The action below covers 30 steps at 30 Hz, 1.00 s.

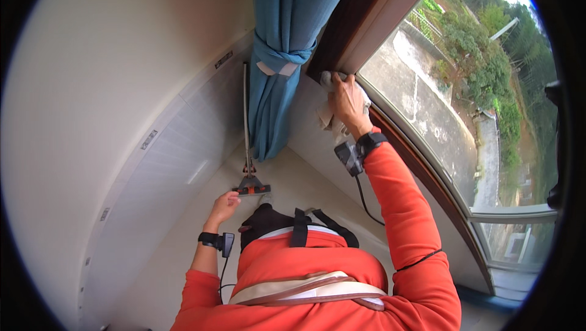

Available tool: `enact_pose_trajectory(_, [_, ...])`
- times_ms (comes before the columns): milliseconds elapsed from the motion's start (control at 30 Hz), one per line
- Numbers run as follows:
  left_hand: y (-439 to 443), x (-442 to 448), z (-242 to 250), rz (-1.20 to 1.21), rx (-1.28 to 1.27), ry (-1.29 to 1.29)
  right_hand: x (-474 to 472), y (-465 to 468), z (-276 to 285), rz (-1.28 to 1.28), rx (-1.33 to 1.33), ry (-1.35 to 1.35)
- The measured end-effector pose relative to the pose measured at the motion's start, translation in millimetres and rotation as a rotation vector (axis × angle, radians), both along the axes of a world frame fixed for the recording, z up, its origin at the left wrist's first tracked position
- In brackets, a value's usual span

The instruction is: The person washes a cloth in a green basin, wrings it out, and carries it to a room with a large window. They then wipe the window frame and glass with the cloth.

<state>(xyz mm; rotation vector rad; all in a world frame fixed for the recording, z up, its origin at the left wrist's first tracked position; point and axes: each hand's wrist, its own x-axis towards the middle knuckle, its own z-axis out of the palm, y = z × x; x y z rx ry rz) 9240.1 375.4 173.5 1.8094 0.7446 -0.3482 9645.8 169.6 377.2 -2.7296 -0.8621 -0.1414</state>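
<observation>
My right hand (349, 102) presses a pale, bunched cloth (338, 126) into the lower corner of the window frame (355, 40). Part of the cloth hangs below the fingers along the wall. The glass (412, 79) lies just right of that hand. My left hand (224, 208) hangs low on the other side, holding nothing, with its fingers loosely bent. In the picture its fingertips come close to the head of a floor mop (252, 187); whether they touch cannot be told. The mop stands in the corner, its metal pole (246, 116) against the tiled wall.
A blue curtain (274, 107), tied in a knot, hangs between the mop and the window. Grey wall tiles (183, 134) with a patterned border run along the left. A dark wooden sill edge (428, 180) curves along the right. Cables hang from both wrist devices. The floor (215, 175) is pale.
</observation>
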Motion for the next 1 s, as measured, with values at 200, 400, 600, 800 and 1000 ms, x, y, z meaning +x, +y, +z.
enact_pose_trajectory(200, [-15.9,22.4,-1.0,-0.083,-0.068,-0.088,15.5,-26.9,-2.7,0.317,-0.183,0.225])
enact_pose_trajectory(400, [-14.5,24.9,-6.1,-0.021,-0.055,-0.103,-80.1,-116.3,-76.3,-0.01,0.483,0.52])
enact_pose_trajectory(600, [-4.6,12.0,-16.1,-0.058,0.068,-0.034,-113.5,-151.0,-22.0,-0.521,1.077,0.963])
enact_pose_trajectory(800, [-16.5,43.7,-9.4,-0.044,-0.037,-0.129,-80.1,-99.1,149.4,-0.169,1.073,-0.21])
enact_pose_trajectory(1000, [-33.7,64.5,-11.5,-0.057,-0.08,-0.128,-4.1,-4.9,252.0,0.204,0.744,-1.004])
